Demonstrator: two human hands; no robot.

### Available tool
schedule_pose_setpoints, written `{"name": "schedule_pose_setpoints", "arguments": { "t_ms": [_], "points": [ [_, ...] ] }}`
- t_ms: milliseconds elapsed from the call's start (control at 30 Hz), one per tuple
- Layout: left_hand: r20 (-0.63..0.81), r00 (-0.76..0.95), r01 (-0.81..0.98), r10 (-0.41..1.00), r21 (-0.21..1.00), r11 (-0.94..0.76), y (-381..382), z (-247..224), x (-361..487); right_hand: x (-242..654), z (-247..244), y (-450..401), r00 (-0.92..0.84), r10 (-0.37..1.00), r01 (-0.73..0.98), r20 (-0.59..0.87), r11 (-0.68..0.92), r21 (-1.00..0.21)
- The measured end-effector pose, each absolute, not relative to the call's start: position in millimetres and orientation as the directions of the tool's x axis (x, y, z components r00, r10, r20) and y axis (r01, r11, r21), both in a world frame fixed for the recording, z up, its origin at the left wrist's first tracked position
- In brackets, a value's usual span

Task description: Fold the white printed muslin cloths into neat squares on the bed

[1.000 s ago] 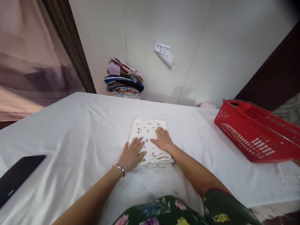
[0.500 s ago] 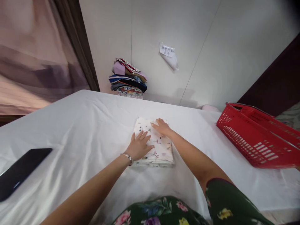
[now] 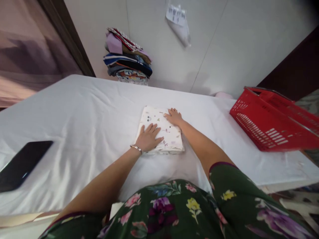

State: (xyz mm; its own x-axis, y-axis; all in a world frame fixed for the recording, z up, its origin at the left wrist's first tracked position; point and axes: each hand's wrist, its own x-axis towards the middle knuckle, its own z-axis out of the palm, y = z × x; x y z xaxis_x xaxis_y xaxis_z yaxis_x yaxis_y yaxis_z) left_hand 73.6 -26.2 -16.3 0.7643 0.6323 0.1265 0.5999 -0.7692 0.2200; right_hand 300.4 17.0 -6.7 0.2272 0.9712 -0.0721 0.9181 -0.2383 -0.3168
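A folded white cloth (image 3: 159,121) with a small coloured print lies flat on the white-covered table, near the middle of the view. My left hand (image 3: 149,136) rests palm down on its left front part, fingers spread, with a silver bracelet at the wrist. On the cloth's right back part lies my right hand (image 3: 173,117), also flat with its fingers apart. Neither hand grips anything.
The white sheet (image 3: 82,126) covers the table. A dark phone (image 3: 23,166) lies at the left. At the right stands a red basket (image 3: 274,121). Folded clothes (image 3: 128,58) are stacked beyond the back edge, and a paper in plastic (image 3: 178,21) hangs on the wall.
The camera view has shifted, so the table and objects appear higher and more of the flowered shirt shows. Both hands remain flat on the cloth.
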Motion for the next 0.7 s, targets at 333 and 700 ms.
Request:
{"name": "schedule_pose_setpoints", "arguments": {
  "t_ms": [333, 700],
  "points": [
    [0.314, 0.591, 0.411, 0.743, 0.676, -0.612, -25.2, 4.4, 59.3, 286.1, 3.1, -113.1, 0.322, 0.913, 0.532, 0.251, 0.045, -0.846],
    [0.440, 0.759, 0.259, 0.480, 0.473, -0.842, -69.8, 1.3, 67.6, 287.7, -2.9, -169.6, 0.379, 0.925, 0.470, 0.034, -0.161, -0.868]
  ]
}}
